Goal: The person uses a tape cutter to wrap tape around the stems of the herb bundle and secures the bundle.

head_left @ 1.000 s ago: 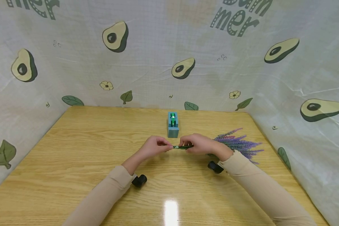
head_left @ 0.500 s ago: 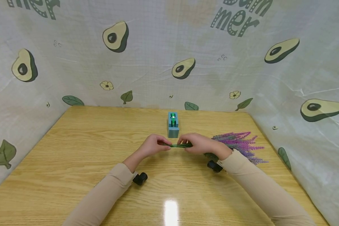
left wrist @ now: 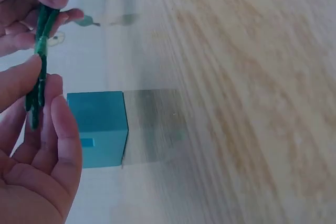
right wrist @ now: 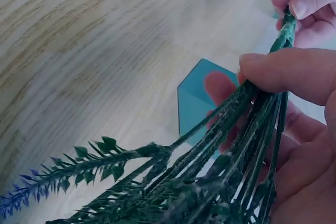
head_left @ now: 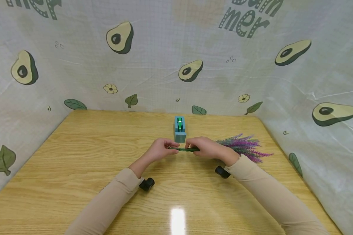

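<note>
A bunch of artificial lavender [head_left: 247,147] lies sideways between the hands, its purple and magenta heads out to the right. My left hand [head_left: 161,150] pinches the stem ends between thumb and fingers. Higher up the green stems [right wrist: 231,119], my right hand [head_left: 207,148] grips the bunch. Between the two hands a band of shiny green tape [left wrist: 41,45] wraps the stems, also visible as a tape band [right wrist: 286,32] in the right wrist view. Just beyond the hands stands a blue tape dispenser [head_left: 180,137] with a green roll [head_left: 180,124] in it.
The wooden table [head_left: 106,137] spreads under both forearms. A white cloth printed with avocados [head_left: 153,65] hangs behind it and along the sides. Black wrist cameras, such as the left camera [head_left: 147,184], sit below the wrists.
The bunch has turned about its length between the fingers, and its flower heads have swung round, showing more magenta than a second ago. Both hands have shifted slightly away from the body.
</note>
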Motion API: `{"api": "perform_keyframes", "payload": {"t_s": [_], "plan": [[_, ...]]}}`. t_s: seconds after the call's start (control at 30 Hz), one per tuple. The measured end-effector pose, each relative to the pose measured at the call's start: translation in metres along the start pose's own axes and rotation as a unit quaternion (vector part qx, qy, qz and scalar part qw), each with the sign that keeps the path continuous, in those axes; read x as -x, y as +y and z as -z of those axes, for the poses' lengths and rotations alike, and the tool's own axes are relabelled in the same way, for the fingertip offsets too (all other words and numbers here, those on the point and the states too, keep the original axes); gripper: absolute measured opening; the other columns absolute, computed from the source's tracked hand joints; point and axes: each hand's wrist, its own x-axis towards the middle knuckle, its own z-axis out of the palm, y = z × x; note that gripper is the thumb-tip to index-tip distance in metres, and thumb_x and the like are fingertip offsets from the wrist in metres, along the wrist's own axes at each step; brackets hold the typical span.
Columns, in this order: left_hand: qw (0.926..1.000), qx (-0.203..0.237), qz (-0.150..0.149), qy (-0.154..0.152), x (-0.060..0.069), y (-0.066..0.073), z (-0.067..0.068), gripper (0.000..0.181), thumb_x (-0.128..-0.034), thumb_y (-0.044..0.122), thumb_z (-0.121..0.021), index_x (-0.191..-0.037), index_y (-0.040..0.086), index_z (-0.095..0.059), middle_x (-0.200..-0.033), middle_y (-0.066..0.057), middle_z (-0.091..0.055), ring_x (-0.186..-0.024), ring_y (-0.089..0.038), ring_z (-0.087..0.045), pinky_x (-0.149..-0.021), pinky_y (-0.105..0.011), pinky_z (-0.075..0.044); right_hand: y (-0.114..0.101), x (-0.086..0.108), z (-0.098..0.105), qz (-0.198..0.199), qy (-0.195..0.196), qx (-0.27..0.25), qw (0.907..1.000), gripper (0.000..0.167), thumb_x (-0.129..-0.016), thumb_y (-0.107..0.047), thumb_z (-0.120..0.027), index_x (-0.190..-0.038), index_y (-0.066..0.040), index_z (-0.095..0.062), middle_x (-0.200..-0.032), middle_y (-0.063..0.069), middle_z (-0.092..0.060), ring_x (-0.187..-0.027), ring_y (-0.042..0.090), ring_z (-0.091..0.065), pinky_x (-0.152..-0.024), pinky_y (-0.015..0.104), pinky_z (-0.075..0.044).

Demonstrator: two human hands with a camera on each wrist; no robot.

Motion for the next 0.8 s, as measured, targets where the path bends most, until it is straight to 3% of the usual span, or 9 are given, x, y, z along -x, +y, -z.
{"api": "perform_keyframes", "payload": {"t_s": [0.33, 0.53, 0.8], "plan": [[0.9999, -0.013, 0.0, 0.008, 0.002, 0.0008, 0.003, 0.011, -0.0803, 0.009, -0.074, -0.092, 0.009, -0.075, -0.094, -0.001, -0.068, -0.077, -0.012, -0.06, -0.066, -0.027, -0.05, -0.0001, -0.0031, -0.0004, -0.007, -0.022, -0.059, 0.998, 0.023, -0.091, -0.002, -0.054, -0.111, -0.01, -0.059, -0.101, 0.006, -0.062, -0.092, 0.021, -0.06, -0.077, 0.037, -0.05], [0.9998, -0.006, 0.008, 0.015, 0.0009, 0.0014, 0.0005, 0.008, -0.0799, 0.008, -0.074, -0.087, 0.008, -0.074, -0.088, 0.0, -0.068, -0.076, -0.013, -0.06, -0.067, -0.027, -0.05, -0.0017, -0.0018, 0.0005, -0.012, -0.012, -0.033, 0.9993, 0.025, -0.089, 0.001, -0.059, -0.112, -0.007, -0.06, -0.103, 0.007, -0.063, -0.095, 0.023, -0.06, -0.078, 0.035, -0.05], [0.9991, 0.008, 0.039, 0.015, -0.0038, -0.0001, 0.0017, 0.011, -0.0842, 0.023, -0.071, -0.085, 0.013, -0.075, -0.079, 0.002, -0.067, -0.075, -0.019, -0.061, -0.063, -0.03, -0.049, -0.0021, -0.0014, -0.0021, -0.024, 0.007, -0.016, 0.9996, 0.025, -0.086, 0.003, -0.064, -0.107, -0.009, -0.06, -0.106, 0.005, -0.063, -0.099, 0.023, -0.059, -0.083, 0.037, -0.048]]}}
